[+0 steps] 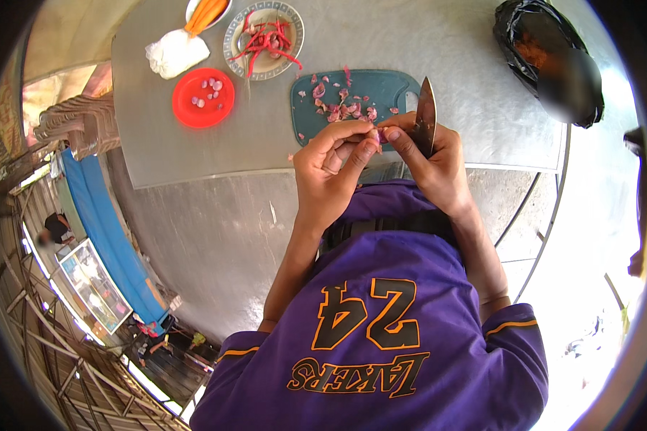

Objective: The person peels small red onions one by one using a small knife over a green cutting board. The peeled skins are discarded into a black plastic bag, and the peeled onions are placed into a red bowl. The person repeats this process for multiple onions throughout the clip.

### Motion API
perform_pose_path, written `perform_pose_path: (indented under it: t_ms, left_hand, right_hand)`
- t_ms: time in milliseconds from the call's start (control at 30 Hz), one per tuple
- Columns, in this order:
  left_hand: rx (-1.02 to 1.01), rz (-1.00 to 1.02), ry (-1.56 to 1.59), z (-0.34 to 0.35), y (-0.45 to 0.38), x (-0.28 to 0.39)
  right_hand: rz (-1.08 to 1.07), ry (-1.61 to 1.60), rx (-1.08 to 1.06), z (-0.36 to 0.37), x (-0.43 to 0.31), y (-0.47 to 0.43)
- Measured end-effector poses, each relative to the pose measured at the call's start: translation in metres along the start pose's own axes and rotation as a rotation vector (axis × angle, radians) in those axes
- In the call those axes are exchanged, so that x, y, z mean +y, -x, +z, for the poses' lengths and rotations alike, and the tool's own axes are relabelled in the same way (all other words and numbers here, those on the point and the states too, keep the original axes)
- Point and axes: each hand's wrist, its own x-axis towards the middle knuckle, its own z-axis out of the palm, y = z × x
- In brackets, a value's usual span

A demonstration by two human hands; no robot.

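Observation:
Between the fingertips of both hands, above the near edge of the table, is a small shallot (376, 134) with some skin on it. My left hand (334, 161) pinches it from the left with thumb and forefinger. My right hand (436, 161) touches it from the right and also holds a knife (426, 116), its blade pointing up and away from me. Beneath and beyond the hands lies a green cutting board (307, 102) strewn with shallot skins (345, 111). Several peeled shallots (200, 101) rest on a red plate (180, 108) to the left.
A patterned plate (229, 40) holds red chillies (264, 46) and unpeeled bulbs at the back. Near it are a white plastic bag (177, 54) and a bowl (224, 17) with carrots (206, 16). A black plastic bag (509, 37) stands at the far right of the metal table (210, 151).

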Motion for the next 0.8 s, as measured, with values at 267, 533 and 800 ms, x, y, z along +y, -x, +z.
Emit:
perform_pose_path:
  t_ms: [267, 533, 800]
  left_hand:
    - [0.141, -0.010, 0.088, -0.004, 0.013, 0.001]
    - [0.236, -0.028, 0.147, -0.018, 0.021, 0.002]
    - [0.188, -0.052, 0.204, -0.045, 0.002, 0.011]
  right_hand:
    - [0.012, 0.033, -0.145, 0.010, -0.005, -0.009]
    - [0.230, -0.138, -0.269, 0.026, -0.001, -0.016]
    - [0.343, -0.204, -0.139, 0.054, -0.008, -0.029]
